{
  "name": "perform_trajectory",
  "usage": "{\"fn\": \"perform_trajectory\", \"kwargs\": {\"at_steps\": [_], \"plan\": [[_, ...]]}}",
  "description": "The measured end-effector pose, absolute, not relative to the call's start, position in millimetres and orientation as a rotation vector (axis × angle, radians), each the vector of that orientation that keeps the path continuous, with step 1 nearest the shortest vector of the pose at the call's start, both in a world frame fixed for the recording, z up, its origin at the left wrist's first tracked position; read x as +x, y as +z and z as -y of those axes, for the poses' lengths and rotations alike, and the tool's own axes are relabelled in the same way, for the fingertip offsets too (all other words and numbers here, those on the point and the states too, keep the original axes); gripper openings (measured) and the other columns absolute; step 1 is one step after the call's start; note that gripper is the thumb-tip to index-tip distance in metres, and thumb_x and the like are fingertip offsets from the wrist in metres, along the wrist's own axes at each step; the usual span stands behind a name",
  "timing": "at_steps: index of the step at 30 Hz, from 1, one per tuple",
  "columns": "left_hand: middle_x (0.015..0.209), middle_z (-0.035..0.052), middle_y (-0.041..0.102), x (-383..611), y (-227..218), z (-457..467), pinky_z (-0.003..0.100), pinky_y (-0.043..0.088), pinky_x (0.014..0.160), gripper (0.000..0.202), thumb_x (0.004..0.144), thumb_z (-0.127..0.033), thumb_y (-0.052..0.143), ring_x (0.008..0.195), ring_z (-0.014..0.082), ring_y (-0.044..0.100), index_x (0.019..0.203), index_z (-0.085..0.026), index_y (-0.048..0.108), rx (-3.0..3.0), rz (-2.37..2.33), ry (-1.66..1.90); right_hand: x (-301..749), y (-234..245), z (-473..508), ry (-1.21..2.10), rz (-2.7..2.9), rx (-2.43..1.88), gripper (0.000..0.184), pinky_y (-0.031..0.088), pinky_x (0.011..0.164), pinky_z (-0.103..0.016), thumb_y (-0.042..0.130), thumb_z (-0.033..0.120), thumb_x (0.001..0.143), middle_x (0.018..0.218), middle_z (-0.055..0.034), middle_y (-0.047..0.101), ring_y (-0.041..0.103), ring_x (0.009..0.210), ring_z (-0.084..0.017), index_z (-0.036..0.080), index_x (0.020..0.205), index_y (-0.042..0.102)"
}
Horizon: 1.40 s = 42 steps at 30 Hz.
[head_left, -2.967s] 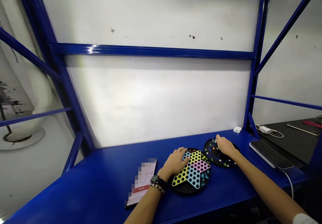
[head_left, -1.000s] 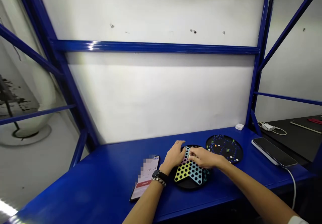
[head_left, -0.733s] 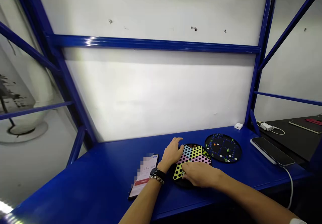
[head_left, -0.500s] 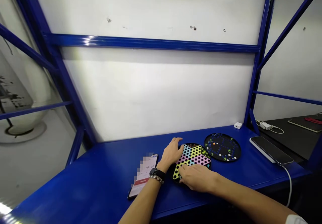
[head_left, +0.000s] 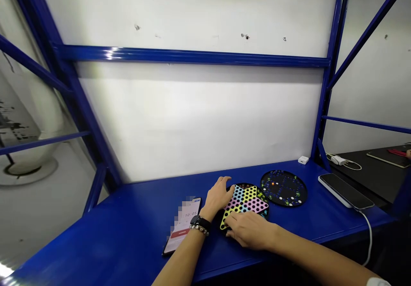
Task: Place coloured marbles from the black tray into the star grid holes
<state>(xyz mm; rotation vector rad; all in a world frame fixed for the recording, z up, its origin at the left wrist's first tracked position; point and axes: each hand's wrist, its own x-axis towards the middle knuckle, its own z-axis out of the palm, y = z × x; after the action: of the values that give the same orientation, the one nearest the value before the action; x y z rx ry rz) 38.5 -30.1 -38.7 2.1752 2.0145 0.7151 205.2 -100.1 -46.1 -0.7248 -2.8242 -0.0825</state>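
Note:
A round black game board with a star of yellow, pink and blue holed fields (head_left: 246, 198) lies on the blue shelf (head_left: 135, 230). My left hand (head_left: 220, 195), with a watch and bead bracelet at the wrist, rests flat on the board's left rim, fingers stretched out. My right hand (head_left: 249, 231) lies over the board's near edge, fingers bent down at the yellow field; whether they pinch a marble is hidden. A round black tray with several coloured marbles (head_left: 284, 188) sits right of the board.
A phone with a lit timer screen (head_left: 183, 225) lies left of my left wrist. Another phone (head_left: 344, 191) on a white cable lies at the shelf's right end. A small white charger (head_left: 302, 160) sits by the blue upright. A black table with devices is at far right.
My right hand left the marble tray, crossed over the star board and came down to its near left edge. My left hand stayed on the board's left rim.

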Motion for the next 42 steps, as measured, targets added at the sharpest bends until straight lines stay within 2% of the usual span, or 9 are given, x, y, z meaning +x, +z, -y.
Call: {"fn": "perform_trajectory", "kwargs": {"at_steps": [5, 11, 14, 21, 24, 27, 32, 37, 42], "plan": [[0.134, 0.0092, 0.061, 38, -39, 30, 0.035, 0.053, 0.088, 0.038, 0.096, -0.036, 0.045, 0.111, 0.0256, 0.066, 0.13, -0.022, 0.058, 2.188, -2.004, 0.708, 205, -50, 100, 0.019, 2.784, -0.744, 0.023, 0.049, 0.063, -0.028, 0.053, 0.038, 0.1, 0.105, -0.007, 0.066, 0.066, 0.083, -0.02, 0.017, 0.109, 0.057], [0.134, 0.0082, 0.062, 39, -38, 32, 0.034, 0.053, 0.087, 0.038, 0.096, -0.036, 0.046, 0.111, 0.0255, 0.066, 0.13, -0.023, 0.057, 2.202, -1.988, 0.696, 205, -50, 103, 0.204, 2.728, -0.685, 0.025, 0.05, 0.081, -0.029, 0.059, 0.036, 0.098, 0.112, -0.0077, 0.064, 0.063, 0.095, -0.019, 0.019, 0.116, 0.059], [0.133, 0.008, 0.062, 39, -39, 32, 0.034, 0.052, 0.087, 0.037, 0.096, -0.035, 0.046, 0.112, 0.0256, 0.066, 0.129, -0.023, 0.058, 2.213, -1.977, 0.686, 206, -50, 101, 0.182, 2.712, -0.672, 0.02, 0.048, 0.086, -0.031, 0.057, 0.032, 0.098, 0.107, -0.0084, 0.065, 0.061, 0.097, -0.02, 0.017, 0.11, 0.062], [0.132, 0.0089, 0.062, 41, -37, 34, 0.034, 0.052, 0.089, 0.037, 0.095, -0.033, 0.048, 0.111, 0.0251, 0.066, 0.129, -0.021, 0.058, 2.223, -1.973, 0.683, 218, -41, 94, 0.222, 2.633, -0.674, 0.02, 0.046, 0.079, -0.03, 0.057, 0.035, 0.096, 0.094, -0.006, 0.066, 0.059, 0.087, -0.018, 0.018, 0.092, 0.067], [0.133, 0.009, 0.062, 42, -35, 35, 0.034, 0.052, 0.089, 0.037, 0.095, -0.033, 0.048, 0.111, 0.0253, 0.066, 0.129, -0.022, 0.058, 2.218, -1.963, 0.669, 239, -27, 62, 0.2, 2.425, -0.85, 0.018, 0.045, 0.087, -0.034, 0.054, 0.033, 0.097, 0.099, -0.0071, 0.065, 0.057, 0.095, -0.021, 0.019, 0.096, 0.066], [0.135, 0.0097, 0.061, 41, -34, 35, 0.035, 0.052, 0.089, 0.039, 0.096, -0.035, 0.046, 0.112, 0.0262, 0.066, 0.13, -0.022, 0.057, 2.211, -1.943, 0.647, 272, -20, 6, 0.114, 2.22, -1.237, 0.021, 0.041, 0.094, -0.039, 0.05, 0.033, 0.097, 0.112, -0.0101, 0.062, 0.054, 0.106, -0.024, 0.019, 0.107, 0.063], [0.136, 0.0098, 0.061, 39, -36, 34, 0.037, 0.052, 0.09, 0.039, 0.095, -0.036, 0.046, 0.112, 0.0272, 0.066, 0.13, -0.022, 0.057, 2.195, -1.94, 0.646, 320, -48, -71, 0.027, 2.137, -1.773, 0.032, 0.036, 0.095, -0.045, 0.046, 0.041, 0.098, 0.124, -0.0156, 0.053, 0.047, 0.116, -0.032, 0.019, 0.118, 0.058], [0.136, 0.0106, 0.06, 39, -35, 34, 0.038, 0.052, 0.089, 0.04, 0.095, -0.037, 0.046, 0.11, 0.0276, 0.066, 0.131, -0.021, 0.057, 2.196, -1.937, 0.648, 332, -84, -86, 0.073, 2.16, -1.812, 0.035, 0.035, 0.093, -0.044, 0.037, 0.046, 0.102, 0.119, -0.0142, 0.052, 0.048, 0.111, -0.03, 0.02, 0.113, 0.057], [0.137, 0.0102, 0.059, 39, -34, 35, 0.036, 0.053, 0.088, 0.041, 0.096, -0.039, 0.045, 0.111, 0.0265, 0.066, 0.132, -0.023, 0.057, 2.19, -1.936, 0.656, 330, -92, -87, -0.059, 2.114, -1.793, 0.029, 0.034, 0.094, -0.043, 0.042, 0.04, 0.1, 0.119, -0.0153, 0.049, 0.046, 0.11, -0.03, 0.017, 0.112, 0.055]]}}
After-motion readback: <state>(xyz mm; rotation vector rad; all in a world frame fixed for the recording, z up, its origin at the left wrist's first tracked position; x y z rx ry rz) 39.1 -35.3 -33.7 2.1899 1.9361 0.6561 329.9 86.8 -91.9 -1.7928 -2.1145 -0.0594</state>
